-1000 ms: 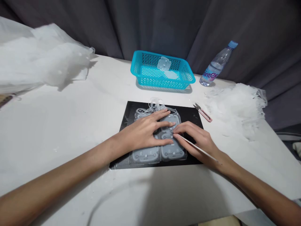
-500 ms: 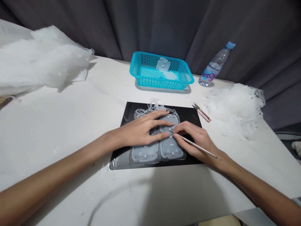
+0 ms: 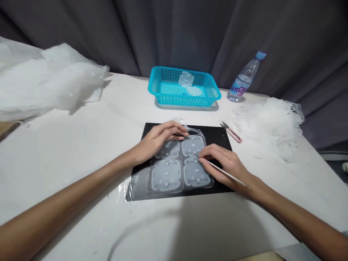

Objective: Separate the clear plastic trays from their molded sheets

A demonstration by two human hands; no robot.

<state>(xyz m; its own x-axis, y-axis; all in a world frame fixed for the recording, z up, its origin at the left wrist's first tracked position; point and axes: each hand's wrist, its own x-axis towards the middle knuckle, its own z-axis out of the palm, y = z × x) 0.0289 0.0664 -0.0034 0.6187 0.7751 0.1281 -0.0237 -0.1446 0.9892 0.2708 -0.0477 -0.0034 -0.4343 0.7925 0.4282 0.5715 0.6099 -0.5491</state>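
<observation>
Head camera: four grey, round-cornered panels (image 3: 166, 175) lie two by two on the black mat (image 3: 217, 136), and with twelve o'clock pointing away from the person, the right hand (image 3: 224, 163) sits at their three o'clock. Its fingers are closed in a pencil grip around a thin white tool (image 3: 227, 174), whose back end slopes toward five o'clock and whose tip seems to meet the narrow gap between the two right-hand panels (the very end is too small to make out). The left hand (image 3: 165, 136) lies at eleven o'clock over the upper-left panel, fingers close together and loosely bent, near the translucent strips (image 3: 193, 129) at twelve; whether it pinches anything, I cannot tell. Good work here likely calls for a low tool angle, light pressure and short strokes along the panel's rim, with the left fingers flat and near the tip, yet out of its path, so that the thin, probably flexible stuff does not lift or slide. Around the mat, the blue basket (image 3: 187, 103) stands at twelve o'clock, the bottle (image 3: 240, 85) at one, the pink snips (image 3: 235, 136) at two and a white heap (image 3: 272, 116) beyond them.
</observation>
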